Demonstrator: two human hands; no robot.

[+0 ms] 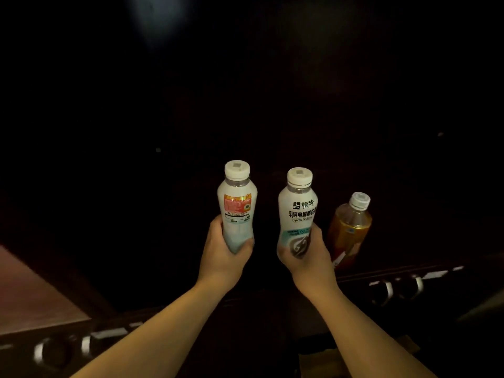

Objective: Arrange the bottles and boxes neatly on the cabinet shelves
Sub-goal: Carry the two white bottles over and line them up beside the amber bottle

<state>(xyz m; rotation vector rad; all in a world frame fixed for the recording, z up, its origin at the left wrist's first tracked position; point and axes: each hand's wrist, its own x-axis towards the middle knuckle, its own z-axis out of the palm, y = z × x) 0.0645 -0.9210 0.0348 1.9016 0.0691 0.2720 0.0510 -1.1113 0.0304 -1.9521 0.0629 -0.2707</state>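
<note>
Two pale, white-capped drink bottles stand upright in the dark cabinet opening. The left bottle (236, 205) shows an orange-red back label; the right bottle (297, 214) shows black Chinese lettering over a dark swirl. The left hand (222, 251) wraps the first bottle's base, fingers clamped round it from 7 o'clock. The right hand (306, 257) grips the second bottle's base likewise, thumb at 3 o'clock. An amber tea bottle (350, 230) stands just beside, at 3 o'clock.
</note>
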